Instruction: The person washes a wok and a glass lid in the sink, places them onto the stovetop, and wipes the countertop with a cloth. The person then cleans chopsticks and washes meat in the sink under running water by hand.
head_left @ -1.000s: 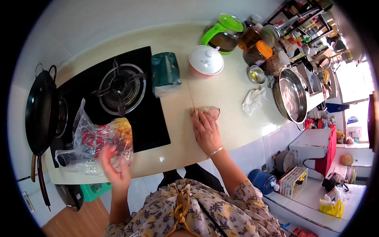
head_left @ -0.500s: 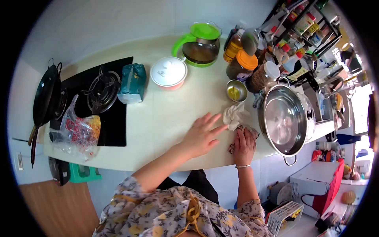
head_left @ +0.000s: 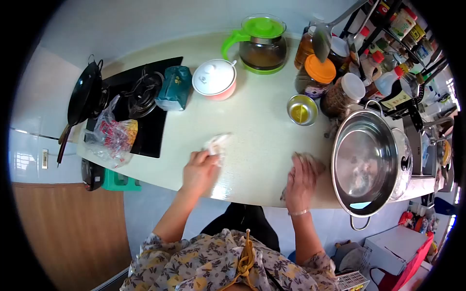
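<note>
My left hand is closed around a crumpled white cloth, pressed to the counter left of its middle. A wet, shiny patch shows on the surface beside it. Near the front edge, my right hand lies over a dark patterned cloth, fingers together and partly hiding it. Beyond the right hand stands a small metal bowl with yellowish liquid in it. Just right of that hand sits a large two-handled steel pot, with only a little glare on its bottom.
A glass teapot with a green lid and a white-lidded pink pot stand at the back. Jars and bottles crowd the back right. To the left are a green bag, a plastic bag, the black stove and leaning pans.
My left hand has picked up the white cloth from beside the right hand and carried it left across the counter. My right hand stays on the patterned cloth. The view has shifted slightly.
</note>
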